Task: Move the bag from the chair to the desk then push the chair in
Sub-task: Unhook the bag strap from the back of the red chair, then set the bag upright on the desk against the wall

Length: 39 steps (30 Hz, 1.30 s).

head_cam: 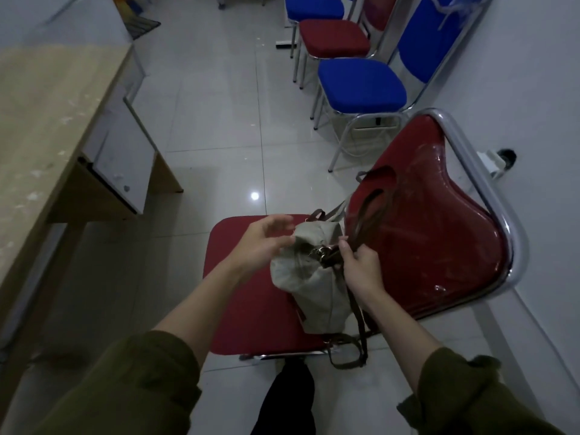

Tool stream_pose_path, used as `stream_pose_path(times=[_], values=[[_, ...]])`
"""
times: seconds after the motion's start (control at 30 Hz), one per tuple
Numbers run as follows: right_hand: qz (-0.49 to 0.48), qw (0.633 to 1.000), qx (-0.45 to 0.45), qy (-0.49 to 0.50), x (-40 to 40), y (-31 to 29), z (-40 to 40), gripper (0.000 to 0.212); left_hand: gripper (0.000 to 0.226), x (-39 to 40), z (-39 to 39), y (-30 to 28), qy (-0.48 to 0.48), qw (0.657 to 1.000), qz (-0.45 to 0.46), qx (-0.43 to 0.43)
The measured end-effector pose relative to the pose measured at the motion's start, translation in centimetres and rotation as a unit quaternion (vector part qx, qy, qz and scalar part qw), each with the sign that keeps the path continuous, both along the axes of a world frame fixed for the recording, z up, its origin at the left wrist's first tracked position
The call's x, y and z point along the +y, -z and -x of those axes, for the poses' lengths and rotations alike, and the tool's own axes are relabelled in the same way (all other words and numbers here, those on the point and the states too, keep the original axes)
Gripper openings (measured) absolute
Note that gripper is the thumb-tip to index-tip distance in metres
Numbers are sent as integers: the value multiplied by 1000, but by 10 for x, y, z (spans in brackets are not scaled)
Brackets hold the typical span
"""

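Note:
A grey-green canvas bag (314, 287) with dark brown straps stands on the seat of a red chair (251, 302) with a chrome frame, right below me. My right hand (357, 265) is closed around the brown straps beside the bag's metal clasp. Just left of the bag's top hovers my left hand (266, 243), fingers spread and blurred, at most brushing the fabric. The chair's backrest (433, 221) leans to the right behind the bag. A light wooden desk (47, 127) runs along the left side, a step away from the chair.
A row of blue and red chairs (361, 86) lines the right wall further back. A white drawer unit (125, 152) hangs under the desk's near end. Glossy tiled floor (219, 120) lies between desk and chairs. My dark-trousered leg (288, 400) is at the bottom.

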State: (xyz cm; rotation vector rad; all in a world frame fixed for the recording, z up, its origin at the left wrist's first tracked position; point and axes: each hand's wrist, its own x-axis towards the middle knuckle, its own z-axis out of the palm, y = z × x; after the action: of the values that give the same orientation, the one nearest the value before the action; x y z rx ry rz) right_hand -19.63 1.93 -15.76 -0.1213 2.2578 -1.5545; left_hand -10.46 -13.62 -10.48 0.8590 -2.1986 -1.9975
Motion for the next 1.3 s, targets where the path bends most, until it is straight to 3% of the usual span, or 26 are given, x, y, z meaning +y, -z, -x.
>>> stream_pose_path(times=[0.1, 0.27, 0.4, 0.47, 0.57, 0.63, 0.73, 1.0, 1.13, 1.2, 1.27, 1.3], values=[[57, 996, -56, -31, -5, -7, -8, 18, 44, 4, -12, -1, 65, 995, 77, -11], [78, 982, -84, -150, -19, -30, -12, 25, 53, 4, -22, -16, 147, 958, 246, -23], [98, 965, -123, -208, -26, -58, -15, 20, 61, 4, -34, -9, 198, 944, 263, -25], [133, 955, -140, -226, -33, -76, -19, 18, 64, 7, -42, -7, 159, 952, 258, -47], [179, 937, -142, -265, -45, -106, -29, 15, 22, 11, -58, -13, 68, 966, 250, 24], [194, 926, -130, -296, -51, -127, -37, 15, 27, 8, -73, -24, 16, 966, 251, 58], [194, 920, -116, -321, -57, -156, -49, 42, 5, 3, -94, -51, -55, 954, 263, 131], [148, 868, 50, -471, -98, -217, -80, 41, 28, -10, -137, -144, -166, 884, 383, 213], [175, 811, -37, -557, -124, -252, -102, 37, 26, -33, -164, -185, -247, 827, 452, 225], [188, 777, -116, -590, -137, -266, -115, 59, 23, -44, -181, -203, -274, 806, 476, 222], [177, 731, -143, -644, -153, -277, -127, 89, 18, -50, -198, -218, -297, 797, 482, 213], [178, 709, -148, -666, -160, -280, -134, 93, 15, -53, -208, -224, -313, 795, 478, 206]])
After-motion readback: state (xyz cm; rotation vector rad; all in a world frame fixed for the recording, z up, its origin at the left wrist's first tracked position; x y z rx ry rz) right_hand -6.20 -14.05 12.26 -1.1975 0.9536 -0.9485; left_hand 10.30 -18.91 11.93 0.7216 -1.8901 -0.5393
